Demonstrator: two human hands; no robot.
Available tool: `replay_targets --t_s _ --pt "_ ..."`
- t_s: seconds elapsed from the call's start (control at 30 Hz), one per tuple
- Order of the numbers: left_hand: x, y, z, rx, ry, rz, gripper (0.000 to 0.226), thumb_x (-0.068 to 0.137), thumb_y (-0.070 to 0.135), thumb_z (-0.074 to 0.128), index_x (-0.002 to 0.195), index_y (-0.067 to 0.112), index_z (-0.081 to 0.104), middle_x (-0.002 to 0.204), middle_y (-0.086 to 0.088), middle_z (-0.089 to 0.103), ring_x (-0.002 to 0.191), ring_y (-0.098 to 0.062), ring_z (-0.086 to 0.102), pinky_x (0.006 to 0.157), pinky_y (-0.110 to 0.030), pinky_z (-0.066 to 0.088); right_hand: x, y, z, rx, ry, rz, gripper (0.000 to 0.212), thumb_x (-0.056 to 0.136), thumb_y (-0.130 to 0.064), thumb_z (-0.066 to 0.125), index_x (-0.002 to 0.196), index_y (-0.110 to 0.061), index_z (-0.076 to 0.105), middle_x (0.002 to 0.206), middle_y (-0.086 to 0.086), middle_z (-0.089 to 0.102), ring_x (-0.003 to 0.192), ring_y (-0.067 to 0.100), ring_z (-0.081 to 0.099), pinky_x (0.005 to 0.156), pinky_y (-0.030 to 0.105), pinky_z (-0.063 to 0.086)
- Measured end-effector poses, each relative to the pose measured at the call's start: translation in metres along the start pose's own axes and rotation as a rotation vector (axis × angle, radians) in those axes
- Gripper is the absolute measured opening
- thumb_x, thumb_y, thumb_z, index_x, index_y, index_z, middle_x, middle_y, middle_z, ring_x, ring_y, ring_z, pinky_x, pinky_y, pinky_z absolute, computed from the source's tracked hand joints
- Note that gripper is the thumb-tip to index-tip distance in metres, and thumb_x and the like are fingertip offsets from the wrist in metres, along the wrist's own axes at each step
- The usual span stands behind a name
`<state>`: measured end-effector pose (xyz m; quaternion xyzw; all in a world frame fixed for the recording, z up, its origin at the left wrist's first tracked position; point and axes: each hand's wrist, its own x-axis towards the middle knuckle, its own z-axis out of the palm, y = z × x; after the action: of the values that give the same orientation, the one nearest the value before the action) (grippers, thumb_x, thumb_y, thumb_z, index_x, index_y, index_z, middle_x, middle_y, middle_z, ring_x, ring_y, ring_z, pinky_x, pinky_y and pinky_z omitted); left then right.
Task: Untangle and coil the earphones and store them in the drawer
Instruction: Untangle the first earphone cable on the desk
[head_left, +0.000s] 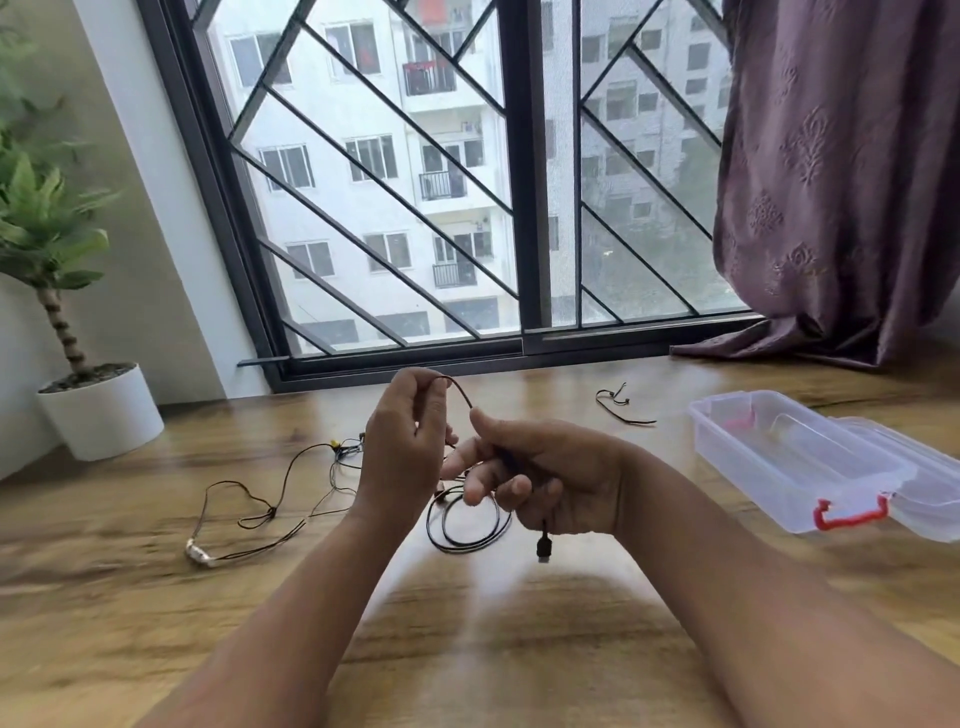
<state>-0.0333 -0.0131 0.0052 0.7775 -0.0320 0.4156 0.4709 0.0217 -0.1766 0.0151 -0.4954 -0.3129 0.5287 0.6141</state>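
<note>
Above the brown wood-grain table (519, 649), the person's left hand (405, 447) and right hand (545, 478) were raised close together, both holding one thin black earphone cable (460, 389). The left hand's grip was a narrow pinch, thumb and fingertips closed on the cable at the top of a short arch. The right hand's grip was curled round the cable lower down, its thumb meeting the arch's other end. Below the right hand a short length hung down to a small black plug (543, 548). Beneath both hands more black cable lay on the table in loose loops (467, 530). To the left lay a second thin dark earphone cable (260, 506), tangled and ending in pale earbuds (200, 555). A short dark cord piece (623, 410) lay apart, nearer the window. At the right stood an open clear plastic box with a red latch (753, 467), its lid lying open on its right side. A green plant in a round white pot (98, 415) stood far left, and a mauve patterned curtain (831, 182) hung at the right.
</note>
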Motion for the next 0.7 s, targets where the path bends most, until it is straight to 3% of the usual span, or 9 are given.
replay_targets --t_s 0.07,0.13,0.3,0.37,0.4,0.47,0.57,0.63,0.7 --pt "0.0 0.001 0.001 -0.021 -0.006 -0.009 0.013 0.103 0.02 0.051 0.097 0.011 0.058 0.069 0.001 0.056 0.052 -0.006 0.054 0.051 -0.024 0.046 0.001 0.0 -0.001 0.033 -0.044 0.013 0.053 0.087 -0.056 0.062 0.112 -0.01 0.072 0.083 0.002 0.076 0.043 -0.001 0.056 0.031 0.007 0.034" --pt "0.0 0.002 0.002 -0.017 -0.009 -0.015 0.013 0.103 0.019 0.052 0.097 0.011 0.059 0.069 0.0 0.056 0.055 -0.011 0.052 0.052 -0.032 0.046 0.001 -0.001 -0.001 0.046 -0.095 0.018 0.055 0.088 -0.056 0.061 0.115 -0.01 0.073 0.085 0.004 0.078 0.041 -0.001 0.056 0.03 0.007 0.034" --pt "-0.002 -0.001 0.003 -0.076 -0.144 -0.041 0.018 0.097 0.013 0.058 0.097 0.028 0.068 0.089 -0.008 0.067 0.082 -0.031 0.065 0.075 -0.048 0.055 -0.001 -0.003 0.001 0.17 -0.27 -0.161 0.052 0.093 -0.051 0.062 0.117 -0.006 0.072 0.098 0.008 0.079 0.062 0.004 0.071 0.044 0.01 0.05" --pt "-0.005 -0.001 0.005 0.025 -0.213 0.059 0.037 0.095 0.013 0.058 0.085 0.048 0.066 0.083 -0.003 0.063 0.076 -0.008 0.064 0.071 -0.026 0.053 -0.002 -0.006 0.004 0.334 -0.297 -0.299 0.05 0.099 -0.046 0.054 0.12 -0.004 0.071 0.104 0.011 0.079 0.078 0.013 0.077 0.06 0.02 0.06" --pt "-0.007 -0.001 0.007 0.082 -0.255 0.106 0.04 0.098 0.018 0.056 0.075 0.05 0.062 0.077 0.003 0.057 0.068 -0.002 0.058 0.064 -0.015 0.046 -0.002 -0.008 0.004 0.407 -0.267 -0.373 0.049 0.1 -0.045 0.051 0.12 -0.005 0.072 0.107 0.011 0.079 0.084 0.016 0.078 0.066 0.024 0.062" --pt "-0.009 -0.002 0.013 0.137 -0.354 0.154 0.041 0.1 0.025 0.054 0.063 0.043 0.05 0.072 0.008 0.046 0.063 -0.004 0.046 0.062 -0.017 0.038 -0.003 -0.013 0.004 0.502 -0.169 -0.524 0.048 0.102 -0.045 0.046 0.119 -0.009 0.072 0.111 0.008 0.078 0.094 0.019 0.077 0.073 0.028 0.062" --pt "-0.014 -0.01 0.021 0.197 -0.499 0.175 0.028 0.096 0.012 0.062 0.079 0.034 0.063 0.079 0.013 0.049 0.066 -0.002 0.049 0.065 -0.024 0.046 -0.006 -0.02 0.002 0.567 -0.008 -0.693 0.046 0.103 -0.045 0.043 0.123 -0.013 0.069 0.119 0.003 0.076 0.105 0.019 0.074 0.081 0.03 0.059" --pt "-0.017 -0.012 0.025 0.196 -0.547 0.174 0.012 0.096 0.014 0.065 0.1 0.019 0.074 0.084 0.018 0.052 0.067 0.002 0.054 0.068 -0.018 0.047 -0.01 -0.023 -0.003 0.583 0.088 -0.762 0.045 0.103 -0.046 0.043 0.124 -0.015 0.068 0.124 0.002 0.074 0.112 0.019 0.071 0.087 0.032 0.057" --pt "-0.019 -0.009 0.028 0.197 -0.566 0.195 0.016 0.096 0.016 0.065 0.108 0.02 0.075 0.088 0.019 0.055 0.071 0.004 0.056 0.07 -0.011 0.043 -0.012 -0.025 -0.009 0.568 0.172 -0.809 0.045 0.105 -0.047 0.042 0.121 -0.016 0.07 0.127 0.002 0.072 0.119 0.02 0.069 0.092 0.034 0.056"
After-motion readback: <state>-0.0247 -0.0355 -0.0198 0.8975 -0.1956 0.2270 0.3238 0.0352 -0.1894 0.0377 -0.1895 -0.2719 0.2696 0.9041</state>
